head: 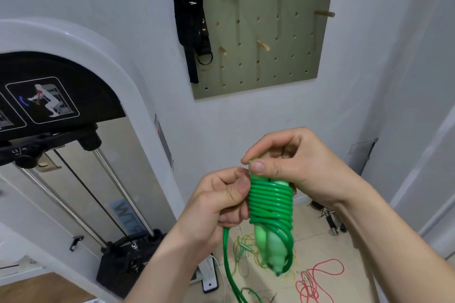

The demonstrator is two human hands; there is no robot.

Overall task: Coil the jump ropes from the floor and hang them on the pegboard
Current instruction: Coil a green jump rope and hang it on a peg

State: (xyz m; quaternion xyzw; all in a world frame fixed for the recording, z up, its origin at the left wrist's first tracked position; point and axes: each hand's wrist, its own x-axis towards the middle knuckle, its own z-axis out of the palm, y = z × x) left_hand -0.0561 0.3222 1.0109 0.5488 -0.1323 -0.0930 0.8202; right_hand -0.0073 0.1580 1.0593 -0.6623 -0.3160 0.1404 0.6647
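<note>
Head view, lower centre of the frame: the green jump rope (270, 202) is held in the air in front of the wall, wound in tight turns around its two pale green handles (267, 243). The left hand (221, 206) has its grip closed on the cord at the left edge of the turns, and the unwound tail (227, 258) hangs from it toward the floor (317, 231). The right hand (293, 162) pinches the top end of the bundle between thumb and forefinger. Judgement: the cord is light, smooth and springy, probably slippery, so the turns may loosen if released. It is best held across the wound section, where the stiff handles give support. No container is in view. The pegboard (270, 79), upper centre, carries black straps (189, 19) and several free wooden pegs (325, 13). A red rope (317, 278) and a yellow rope (242, 248) lie tangled on the floor at lower right.
</note>
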